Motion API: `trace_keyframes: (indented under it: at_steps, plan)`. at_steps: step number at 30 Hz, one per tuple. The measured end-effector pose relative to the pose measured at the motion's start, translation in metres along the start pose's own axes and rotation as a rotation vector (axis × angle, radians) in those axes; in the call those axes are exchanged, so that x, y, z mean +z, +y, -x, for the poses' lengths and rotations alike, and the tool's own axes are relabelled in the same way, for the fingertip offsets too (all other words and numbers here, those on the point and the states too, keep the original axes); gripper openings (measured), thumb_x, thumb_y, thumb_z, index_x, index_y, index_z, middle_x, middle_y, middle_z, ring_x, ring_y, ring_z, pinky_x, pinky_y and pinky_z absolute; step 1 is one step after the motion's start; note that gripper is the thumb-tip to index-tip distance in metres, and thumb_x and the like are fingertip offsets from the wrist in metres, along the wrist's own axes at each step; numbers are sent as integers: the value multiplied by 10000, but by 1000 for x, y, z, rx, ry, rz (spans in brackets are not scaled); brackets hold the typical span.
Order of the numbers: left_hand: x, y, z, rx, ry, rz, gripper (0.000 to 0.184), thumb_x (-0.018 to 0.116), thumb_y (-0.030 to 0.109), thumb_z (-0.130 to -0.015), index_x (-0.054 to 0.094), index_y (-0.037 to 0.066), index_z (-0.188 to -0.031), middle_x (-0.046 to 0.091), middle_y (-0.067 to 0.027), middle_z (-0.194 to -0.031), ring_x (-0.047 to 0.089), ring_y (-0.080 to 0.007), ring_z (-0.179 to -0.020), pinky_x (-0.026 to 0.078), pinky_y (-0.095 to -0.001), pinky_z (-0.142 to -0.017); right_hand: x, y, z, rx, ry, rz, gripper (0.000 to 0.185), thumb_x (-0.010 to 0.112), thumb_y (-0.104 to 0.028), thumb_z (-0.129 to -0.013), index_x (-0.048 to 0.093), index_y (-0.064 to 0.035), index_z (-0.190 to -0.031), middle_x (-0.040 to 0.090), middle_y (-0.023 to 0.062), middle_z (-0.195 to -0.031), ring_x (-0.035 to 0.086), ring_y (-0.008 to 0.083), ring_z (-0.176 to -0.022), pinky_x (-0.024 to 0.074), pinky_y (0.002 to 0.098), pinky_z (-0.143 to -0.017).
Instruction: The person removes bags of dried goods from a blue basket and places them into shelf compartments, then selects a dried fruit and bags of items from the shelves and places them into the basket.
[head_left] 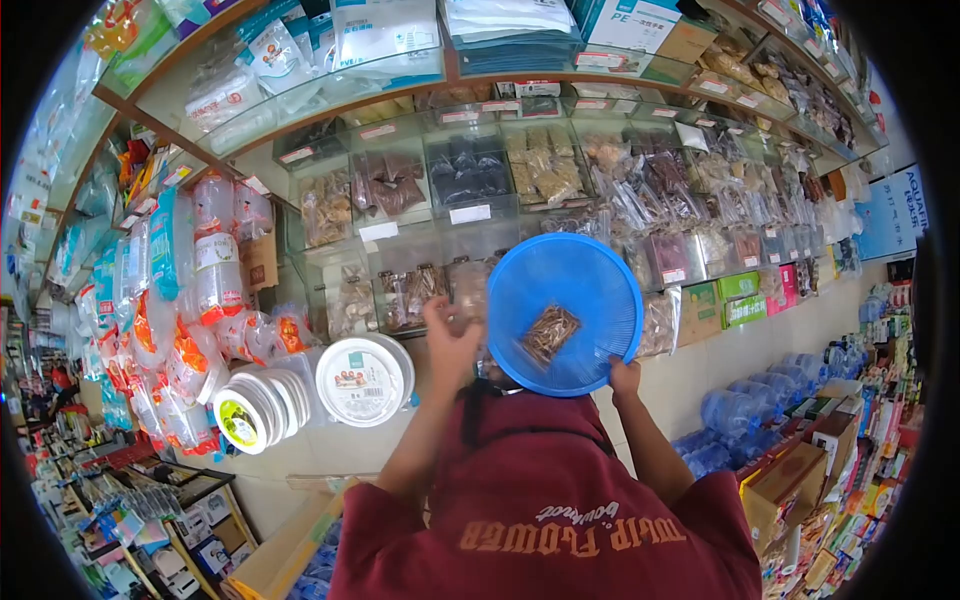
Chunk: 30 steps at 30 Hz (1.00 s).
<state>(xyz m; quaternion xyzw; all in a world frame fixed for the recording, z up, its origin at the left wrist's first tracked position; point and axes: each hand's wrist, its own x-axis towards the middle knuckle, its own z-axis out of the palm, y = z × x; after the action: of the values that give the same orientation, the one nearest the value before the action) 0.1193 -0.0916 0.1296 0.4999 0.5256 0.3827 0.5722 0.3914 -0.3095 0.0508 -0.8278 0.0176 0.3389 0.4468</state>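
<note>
A round blue plastic basket (600, 285) is tilted in front of the shelf, with a small bundle of brown dried sticks or packets (549, 335) lying inside it. My right hand (625, 377) grips the basket's lower right rim. To the left of the basket, my left hand (452, 338) is raised near the front of the lower bins, its fingers apart, with nothing visible in it. Just beyond it, dark dried goods in clear packets (410, 295) sit in a glass compartment.
Stacked white-lidded tubs (365, 380) stand at the left, beside hanging bags of plastic cups (215, 270). Glass bins of dried goods (545, 165) fill the shelf ahead. Large blue water bottles (740, 410) and open cardboard boxes (790, 480) are at the lower right.
</note>
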Motion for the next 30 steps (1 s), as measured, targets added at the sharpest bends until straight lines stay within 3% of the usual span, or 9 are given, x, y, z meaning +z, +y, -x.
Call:
trace_keyframes:
  at_steps: [4,7,9,13,17,24,26,28,30]
  plan:
    - [61,16,22,255,-259,-227,683,725,145,-694,351,58,-1259,554,-180,-1086,631,-269,-878,528,-353,-695,-10,13,-1,26,-39,-78,118,614,-113,-790,631,4,-793,571,35,-650,506,133,-505,388,290,-458]
    - [84,7,44,170,-527,-481,692,743,225,-704,374,48,-1262,560,-200,-1162,632,-309,-925,520,-395,-753,-22,28,-6,35,-71,-129,106,610,-110,-792,621,-4,-795,578,31,-673,511,132,-511,382,286,-446]
    - [89,-28,54,474,-766,-582,597,733,292,-735,472,26,-1202,586,-194,-1161,616,-346,-969,501,-434,-789,-31,34,-4,39,-99,-131,98,607,-106,-794,616,-9,-802,585,31,-692,521,133,-524,382,282,-445]
    - [64,-30,53,167,-971,-554,399,693,239,-784,568,17,-1091,642,-150,-1036,636,-265,-937,506,-395,-775,-48,36,7,125,-92,-198,85,599,-92,-802,598,-23,-852,591,31,-731,563,146,-569,431,274,-463]
    - [19,-65,36,-16,-422,-150,222,639,134,-816,615,23,-1007,661,-93,-889,625,-135,-754,503,-293,-692,-56,43,15,150,-5,-291,115,606,-92,-809,587,-18,-895,596,42,-778,582,158,-604,477,292,-500]
    - [-64,-179,-65,178,323,-374,142,610,181,-825,640,43,-845,654,-101,-743,637,-199,-651,509,-323,-578,-82,58,39,107,6,-210,105,603,-89,-808,591,-13,-880,597,43,-774,576,152,-601,452,283,-492]
    - [-80,-171,-93,-546,175,49,105,554,146,-865,606,60,-892,649,-68,-758,593,-146,-600,468,-320,-519,-81,58,43,103,46,-172,96,599,-89,-808,598,-10,-863,593,42,-753,572,150,-586,436,277,-482]
    - [-82,-187,-114,-629,249,227,112,546,136,-850,603,41,-836,633,-89,-706,585,-164,-541,434,-316,-436,-82,52,61,100,93,-207,97,597,-89,-807,601,-6,-857,592,42,-742,571,149,-578,432,275,-479]
    - [-81,-205,-130,-682,310,298,153,506,123,-849,575,8,-775,586,-108,-588,555,-193,-444,383,-333,-331,-86,46,74,130,76,-128,127,567,-36,-810,584,30,-916,613,81,-819,620,209,-671,539,347,-593]
